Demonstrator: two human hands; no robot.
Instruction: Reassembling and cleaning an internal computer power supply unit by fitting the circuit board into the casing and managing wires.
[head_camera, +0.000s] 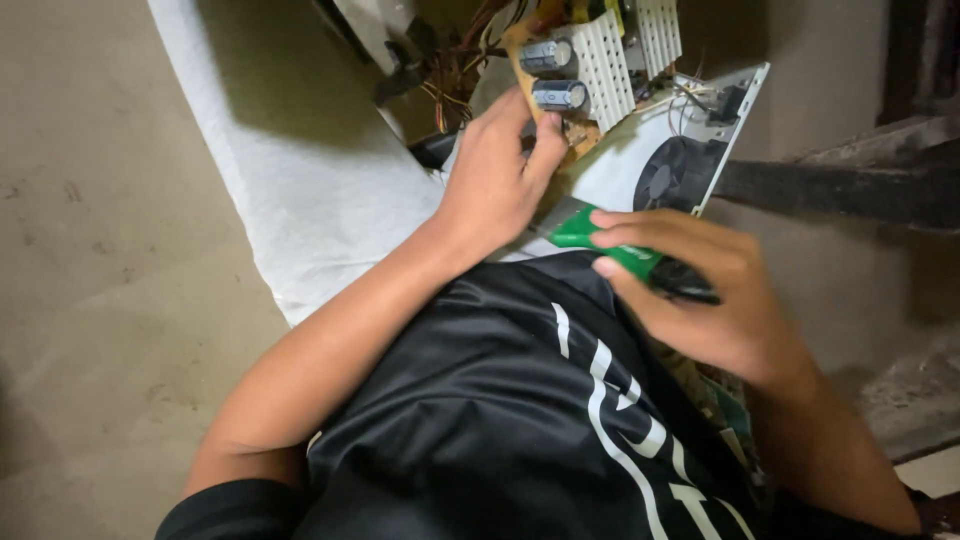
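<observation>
1. Green plastic stands out in the head view: the right hand (700, 300) grips a screwdriver handle (610, 245), green with a dark part nearer the palm, just in front of the person's black shirt (500, 400).
2. The right fingers (640, 228) are curled tight around that handle, with the thumb pressed along its lower side; the tool's tip cannot be made out.
3. The left hand (495, 185) reaches forward onto a brown circuit board (530, 45) that sits tilted in an opened metal power supply case (620, 165).
4. The left fingers (545, 150) are bent and close together, pinching the near edge of the board just below two dark cylindrical capacitors (555, 75).
5. White ribbed heat sinks (605, 65) stand upright on the board just beside the capacitors.
6. A round black fan (675, 175) is set in the case's pale wall, between the board and the right hand.
7. A bundle of orange and dark wires (455, 75) trails from the board's far left side.
8. The case rests on a white cloth (290, 170) that covers the counter; to the left lies a dull concrete floor (90, 250).
9. The screwdriver is near the case's lower edge, and I cannot tell whether it touches it.
</observation>
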